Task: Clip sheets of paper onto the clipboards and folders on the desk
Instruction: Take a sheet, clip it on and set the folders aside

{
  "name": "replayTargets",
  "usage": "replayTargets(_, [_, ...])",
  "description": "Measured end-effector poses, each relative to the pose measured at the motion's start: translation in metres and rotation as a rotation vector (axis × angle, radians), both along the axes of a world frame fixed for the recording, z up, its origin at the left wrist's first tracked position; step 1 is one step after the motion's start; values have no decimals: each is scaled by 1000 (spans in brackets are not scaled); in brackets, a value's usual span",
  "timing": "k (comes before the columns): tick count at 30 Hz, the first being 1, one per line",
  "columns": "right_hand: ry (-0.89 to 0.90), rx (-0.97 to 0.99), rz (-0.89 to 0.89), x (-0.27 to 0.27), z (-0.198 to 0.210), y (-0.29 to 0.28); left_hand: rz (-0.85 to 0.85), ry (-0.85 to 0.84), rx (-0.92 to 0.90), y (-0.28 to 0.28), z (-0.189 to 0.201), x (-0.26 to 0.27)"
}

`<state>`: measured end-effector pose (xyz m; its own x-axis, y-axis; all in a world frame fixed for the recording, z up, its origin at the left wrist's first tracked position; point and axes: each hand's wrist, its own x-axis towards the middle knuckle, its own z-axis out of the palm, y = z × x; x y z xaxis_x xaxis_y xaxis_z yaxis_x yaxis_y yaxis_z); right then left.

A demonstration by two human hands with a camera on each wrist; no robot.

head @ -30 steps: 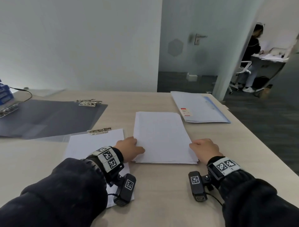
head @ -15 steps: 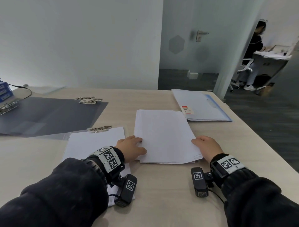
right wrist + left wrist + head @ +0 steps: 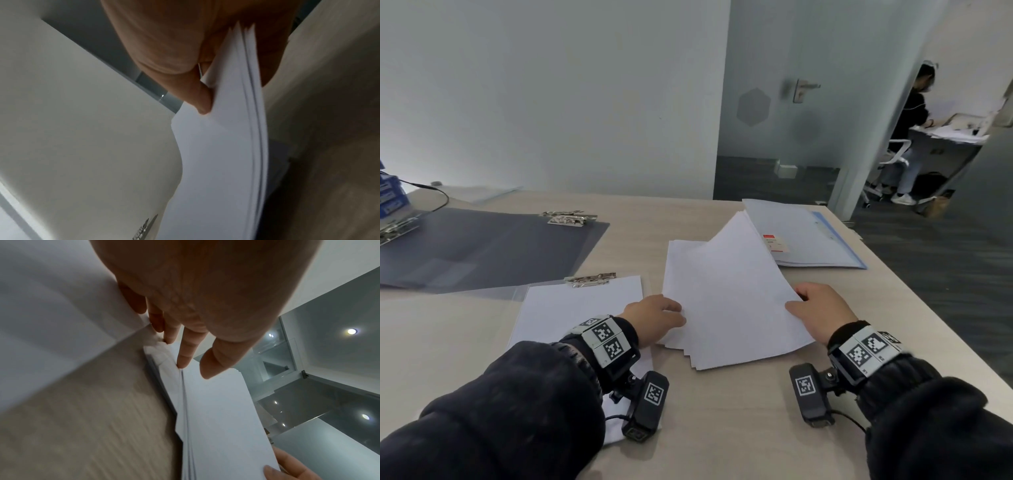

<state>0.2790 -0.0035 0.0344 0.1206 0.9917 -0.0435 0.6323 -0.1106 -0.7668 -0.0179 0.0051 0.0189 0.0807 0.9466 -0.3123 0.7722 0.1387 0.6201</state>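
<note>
We've got the right hand (image 3: pixel 820 313) pinching a batch of sheets (image 3: pixel 736 294) at its near right corner, thumb on top and fingers curled underneath, so that the batch tilts up off the paper stack (image 3: pixel 678 250) lying mid-desk. In the right wrist view the thumb (image 3: pixel 202 100) presses the top sheet and several edges fan apart inside the grip. Our left hand (image 3: pixel 654 317) sits at the stack's near left edge; the left wrist view shows its fingers (image 3: pixel 186 352) fairly straight and close together, tips set against the layered paper edges, thumb hovering over the top sheet, nothing clutched.

Just left of the stack lies a clipboard (image 3: pixel 578 308) already carrying a sheet under its metal clip (image 3: pixel 590 279). Farther left of the stack lies a dark folder (image 3: pixel 482 250) with its own clip (image 3: pixel 571 218) at the far edge, and it looks empty. Beyond the stack's far right corner rests a blue folder (image 3: pixel 811 236) with a red label.

What could go wrong from here? The lifted sheets are splayed, so we'd judge that a slack pinch lets the lower ones slide out. If the left fingers ease off, the rest of the stack may drag along and skew across the desk (image 3: pixel 722 428). Uneven edges would also clip crookedly.
</note>
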Motion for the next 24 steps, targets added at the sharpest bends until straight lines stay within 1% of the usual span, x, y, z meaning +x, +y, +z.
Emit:
replayTargets(2, [108,-13,-48,4,-1,3,-7,7,5,2,-2,-1])
replayTargets(4, [251,-123,-123,9,-9,8,-6,-5,7,3,-2,-2])
replayTargets(5, [276,-176,-138,14,-15,10,-5,-9,1,2,-2,-2])
replayTargets(8, [219,-255,-158,20,-30,18,-56,23,-10,0,-1,-2])
replayTargets(10, [144,-259,-140,17,-28,19,-79,68,-14,-1,-1,-1])
replayTargets(13, [85,-257,-113,13,-18,15,-111,137,-1,-1,-1,-1])
replayTargets(17, [86,-227,-95,11,-17,13,-123,144,-10,-1,-1,-2])
replayTargets(19, [174,-230,-112,10,-15,12,-126,148,-10,-1,-1,-1])
replayTargets(22, [449,-276,-196,7,-15,8,-122,144,-15,1,-1,-1])
replayTargets(23, [499,-297,-210,4,-14,6,-110,131,-17,1,-1,-1])
replayTargets(24, [510,-316,-212,2,-14,4,-94,101,-17,2,0,-1])
